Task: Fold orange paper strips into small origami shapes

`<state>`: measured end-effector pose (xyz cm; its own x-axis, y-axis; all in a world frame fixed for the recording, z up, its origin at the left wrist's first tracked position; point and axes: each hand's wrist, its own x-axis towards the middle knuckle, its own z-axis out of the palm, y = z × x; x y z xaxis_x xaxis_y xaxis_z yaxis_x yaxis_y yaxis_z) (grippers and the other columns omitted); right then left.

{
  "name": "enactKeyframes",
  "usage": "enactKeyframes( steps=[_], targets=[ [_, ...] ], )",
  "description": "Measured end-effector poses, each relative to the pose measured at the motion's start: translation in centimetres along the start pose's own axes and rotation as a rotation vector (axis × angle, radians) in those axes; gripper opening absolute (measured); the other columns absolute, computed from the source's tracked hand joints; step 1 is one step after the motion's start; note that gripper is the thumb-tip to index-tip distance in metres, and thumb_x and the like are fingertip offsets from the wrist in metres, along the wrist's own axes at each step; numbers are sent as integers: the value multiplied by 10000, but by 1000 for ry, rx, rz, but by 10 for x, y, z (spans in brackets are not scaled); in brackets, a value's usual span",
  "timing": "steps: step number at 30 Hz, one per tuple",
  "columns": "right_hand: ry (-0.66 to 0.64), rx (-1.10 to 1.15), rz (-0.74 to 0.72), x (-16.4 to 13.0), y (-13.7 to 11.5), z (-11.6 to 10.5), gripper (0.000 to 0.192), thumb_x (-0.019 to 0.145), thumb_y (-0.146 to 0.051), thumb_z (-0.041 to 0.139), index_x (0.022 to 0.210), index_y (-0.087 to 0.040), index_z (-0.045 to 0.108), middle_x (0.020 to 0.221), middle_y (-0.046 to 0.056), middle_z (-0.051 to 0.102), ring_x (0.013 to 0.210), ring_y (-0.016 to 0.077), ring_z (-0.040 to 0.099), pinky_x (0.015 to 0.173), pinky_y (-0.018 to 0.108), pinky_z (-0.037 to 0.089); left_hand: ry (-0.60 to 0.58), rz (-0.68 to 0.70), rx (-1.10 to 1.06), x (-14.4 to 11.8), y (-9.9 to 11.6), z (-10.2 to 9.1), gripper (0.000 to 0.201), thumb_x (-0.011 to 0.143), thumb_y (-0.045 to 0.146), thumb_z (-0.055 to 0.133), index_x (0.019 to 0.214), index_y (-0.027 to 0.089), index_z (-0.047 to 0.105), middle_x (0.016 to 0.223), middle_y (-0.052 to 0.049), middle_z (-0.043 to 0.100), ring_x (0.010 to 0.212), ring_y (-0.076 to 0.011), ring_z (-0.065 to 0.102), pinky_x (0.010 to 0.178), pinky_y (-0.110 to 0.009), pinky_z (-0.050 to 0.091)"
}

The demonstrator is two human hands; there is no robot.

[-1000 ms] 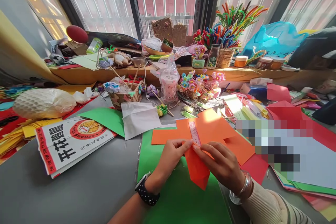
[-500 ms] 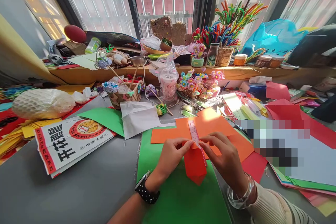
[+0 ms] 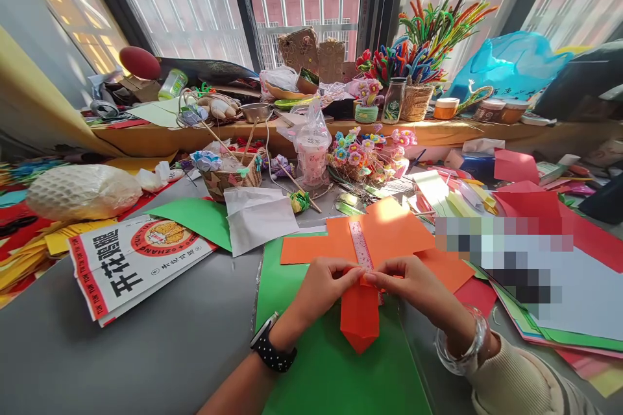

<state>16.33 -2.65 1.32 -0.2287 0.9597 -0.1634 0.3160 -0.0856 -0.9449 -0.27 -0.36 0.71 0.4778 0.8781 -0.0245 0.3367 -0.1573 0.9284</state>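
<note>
A folded orange paper piece (image 3: 359, 318) with a pointed lower end is pinched at its upper edge by my left hand (image 3: 321, 288). My right hand (image 3: 416, 282), fingertips closed, meets the left thumb at that same edge. Under the fingertips runs a pink-and-white patterned strip (image 3: 359, 241), whose lower end shows beside the folded piece. Behind both hands lie flat orange sheets (image 3: 396, 227), one reaching left as an arm. All this is over a green sheet (image 3: 335, 373) on the grey table. My fingers cover the spot where strip and folded piece meet.
A printed paper bag (image 3: 141, 266) lies left, beside a white paper (image 3: 257, 220). Stacked coloured papers (image 3: 579, 285) are on the right, partly blurred. A cup in a plastic bag (image 3: 312, 159) and a basket of yarn flowers (image 3: 360, 159) stand behind, below the crowded windowsill.
My right hand has turned and its fingertips have moved left to meet the left ones. The folded orange piece has straightened, its point shifting slightly left and toward me.
</note>
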Motion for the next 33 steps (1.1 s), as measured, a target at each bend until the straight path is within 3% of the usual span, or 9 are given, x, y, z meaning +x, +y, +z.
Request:
enactKeyframes(
  steps=[12, 20, 23, 26, 33],
  targets=[
    [-62, 95, 37, 0, 1, 0, 266, 658, -377, 586, 570, -127, 588, 515, -2, 547, 522, 106, 476, 485, 200, 336, -38, -54, -21, 0, 1, -1, 346, 722, 393, 468, 627, 101, 629, 559, -5, 534, 542, -99, 424, 472, -184, 288],
    [83, 71, -13, 0, 1, 0, 278, 646, -405, 583, 594, -132, 588, 571, 7, 559, 546, 113, 499, 508, 211, 378, -64, -165, -320, 3, 1, -3, 300, 634, 387, 592, 749, 110, 592, 652, -6, 549, 595, -106, 483, 524, -193, 351],
    [123, 68, -34, 1, 2, 1, 282, 644, -412, 577, 592, -136, 586, 576, 11, 567, 558, 121, 510, 525, 219, 394, -19, -205, -450, 3, 0, -3, 433, 578, 341, 657, 935, 134, 526, 678, 1, 535, 631, -118, 523, 554, -205, 389],
    [128, 52, -47, 1, 2, 2, 267, 656, -398, 571, 598, -138, 591, 574, 13, 571, 563, 126, 512, 525, 222, 396, -12, -238, -509, 4, -2, -2, 553, 565, 309, 676, 1035, 158, 428, 658, 14, 533, 626, -127, 550, 553, -216, 404],
    [93, 96, -34, 0, -1, 4, 245, 661, -392, 571, 622, -151, 596, 594, 7, 567, 561, 124, 507, 526, 221, 398, -43, -216, -534, 3, -3, 0, 605, 574, 248, 679, 1066, 159, 339, 657, 15, 556, 638, -138, 568, 567, -227, 413]
  ],
)
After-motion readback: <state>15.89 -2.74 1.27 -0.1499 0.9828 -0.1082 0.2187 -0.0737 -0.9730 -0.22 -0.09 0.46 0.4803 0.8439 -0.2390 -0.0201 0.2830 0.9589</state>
